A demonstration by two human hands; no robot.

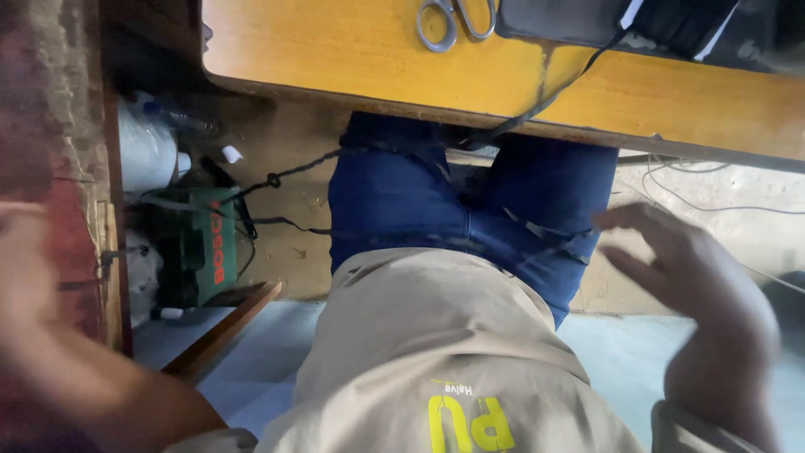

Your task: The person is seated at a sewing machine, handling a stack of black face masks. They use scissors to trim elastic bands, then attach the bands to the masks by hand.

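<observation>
Yellow wood surface (352, 50): it runs across the top of the view, with a dark edge along its near side.
Scissors (457, 21): silver, lying on the surface near its far edge; only the two ring handles show.
Dark thing (604, 21): black and flat, it lies on the surface just beside the scissors, to their right. I cannot tell what it is.
Black cord (549, 96): it comes from the dark thing, goes over the near edge of the surface and drops under it.
Blue jeans (402, 201): the person's legs, going under the surface.
Tan shirt (419, 352): it covers the belly, low in the middle, with yellow print at the bottom.
Right hand (679, 268): open, fingers spread and a bit bent, holding nothing. It hangs in the air just beside the right leg, well apart from the scissors.
Left hand (25, 268): a big blur at the left side of the view. I cannot tell if it is open or closed, and I see nothing in it.
Green case (201, 243): it sits on the floor under the surface, to the left of the legs.
White bag (147, 151): it stands behind the green case, with a clear bottle near it.
Thin wires (713, 205): they lie on the pale floor to the right of the legs.
Wood strip (222, 331): brown, slanting across the floor near the left leg.
</observation>
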